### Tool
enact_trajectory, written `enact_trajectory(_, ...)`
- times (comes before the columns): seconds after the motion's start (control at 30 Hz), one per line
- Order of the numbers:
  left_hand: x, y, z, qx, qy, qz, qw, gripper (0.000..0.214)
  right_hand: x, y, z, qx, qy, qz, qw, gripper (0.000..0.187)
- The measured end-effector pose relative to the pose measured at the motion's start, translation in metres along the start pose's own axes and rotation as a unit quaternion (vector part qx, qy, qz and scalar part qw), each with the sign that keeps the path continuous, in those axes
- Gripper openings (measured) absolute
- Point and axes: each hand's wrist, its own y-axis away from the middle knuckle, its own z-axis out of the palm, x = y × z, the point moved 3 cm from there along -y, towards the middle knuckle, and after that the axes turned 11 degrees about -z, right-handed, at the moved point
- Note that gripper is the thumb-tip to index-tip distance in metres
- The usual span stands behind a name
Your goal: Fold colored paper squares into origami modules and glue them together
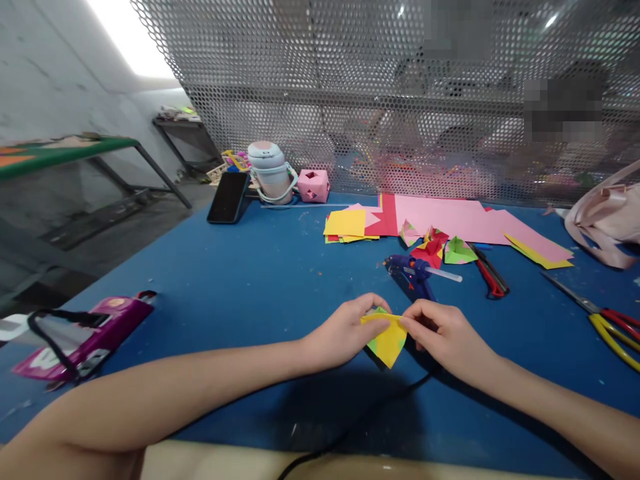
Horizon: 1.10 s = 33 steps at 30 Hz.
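Both my hands meet over the blue table (240, 280) near its front edge. My left hand (345, 330) pinches the left corner of a folded yellow paper piece (390, 340) with a green layer behind it. My right hand (443, 333) pinches the same paper at its top right edge. The paper hangs point-down between the fingers, just above the table. A blue glue gun (415, 272) lies right behind the hands, and its black cord (350, 427) runs under my right wrist toward the front edge.
Folded paper pieces (440, 248), a yellow sheet stack (346, 224) and pink sheets (450, 217) lie at the back. Red cutter (493, 275), yellow-handled scissors (607, 323), pink bag (607, 220) at right. Phone (229, 197), white cup (270, 172), pink paper cube (313, 185) by the mesh screen; magenta pouch (85, 337) at left.
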Motion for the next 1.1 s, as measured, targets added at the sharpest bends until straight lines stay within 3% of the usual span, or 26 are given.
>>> enact_trajectory(0.17, 0.001, 0.001, 0.001, 0.007, 0.070, -0.033, 0.997, 0.016, 0.003, 0.001, 0.004, 0.013, -0.070, 0.043, 0.997, 0.017)
enact_trajectory(0.27, 0.001, 0.001, -0.001, 0.037, 0.082, -0.046, 0.995, 0.017, 0.004, 0.003, 0.001, 0.051, -0.075, -0.003, 0.996, 0.015)
enact_trajectory(0.4, -0.001, 0.000, -0.002, 0.051, 0.109, -0.076, 0.990, 0.018, -0.001, 0.006, -0.011, 0.058, 0.001, -0.084, 0.995, 0.018)
enact_trajectory(0.63, -0.002, -0.001, -0.001, 0.042, 0.135, -0.069, 0.988, 0.020, 0.007, 0.003, -0.031, -0.007, 0.070, -0.005, 0.997, 0.021)
enact_trajectory(0.8, -0.004, -0.003, -0.002, 0.057, 0.152, -0.079, 0.984, 0.022, 0.016, 0.004, -0.054, 0.018, 0.120, 0.024, 0.992, 0.020)
enact_trajectory(0.9, -0.003, -0.004, -0.003, 0.070, 0.153, -0.084, 0.982, 0.021, 0.020, 0.004, -0.071, 0.001, 0.240, 0.023, 0.970, 0.036)
enact_trajectory(0.97, -0.002, -0.004, -0.003, 0.071, 0.152, -0.090, 0.982, 0.021, 0.023, 0.001, -0.079, -0.008, 0.318, 0.001, 0.948, 0.034)
enact_trajectory(1.03, -0.002, -0.004, -0.003, 0.072, 0.154, -0.093, 0.981, 0.021, 0.025, -0.005, -0.080, 0.002, 0.343, -0.021, 0.939, 0.025)
enact_trajectory(1.1, -0.001, -0.005, -0.003, 0.072, 0.158, -0.094, 0.980, 0.021, 0.029, -0.014, -0.072, 0.002, 0.310, -0.015, 0.950, 0.036)
